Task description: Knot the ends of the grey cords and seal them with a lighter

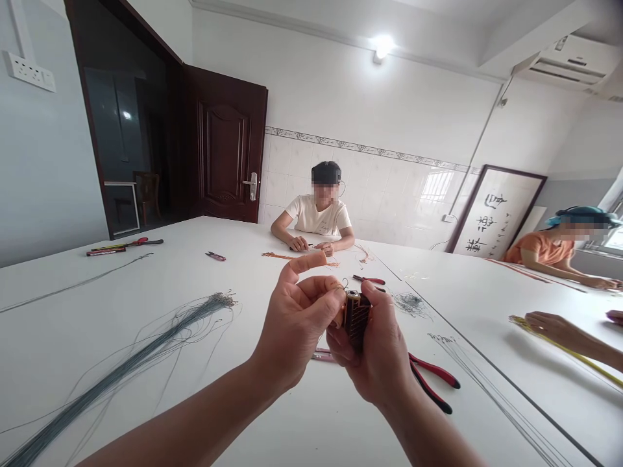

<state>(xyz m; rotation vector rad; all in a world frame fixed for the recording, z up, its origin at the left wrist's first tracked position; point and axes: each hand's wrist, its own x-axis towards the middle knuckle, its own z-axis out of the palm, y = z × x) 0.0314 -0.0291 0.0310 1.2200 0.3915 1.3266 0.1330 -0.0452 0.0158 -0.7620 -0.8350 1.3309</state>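
Note:
My right hand (382, 344) is wrapped around a black lighter (357, 321) with a gold pattern, its thumb on the top edge. Beside the lighter's top, my left hand (304, 311) pinches a small thin hook (345, 283) between thumb and fingertips, with the index finger raised. Whether there is a flame I cannot make out. Under my hands lie red-and-black-handled pliers (435, 379) and pink-handled snips (322, 354), both partly hidden. To the left stretches a thick bundle of grey-green lines (160, 350) with hooks at its far end.
Across the white table (272, 421) a person (318, 217) works with orange lines. More pliers (372, 280), a tangle of dark thin line (411, 303), small snips (215, 256) and loose lines (487, 376) lie about. At right, a co-worker's hand (555, 327) touches a yellow bundle.

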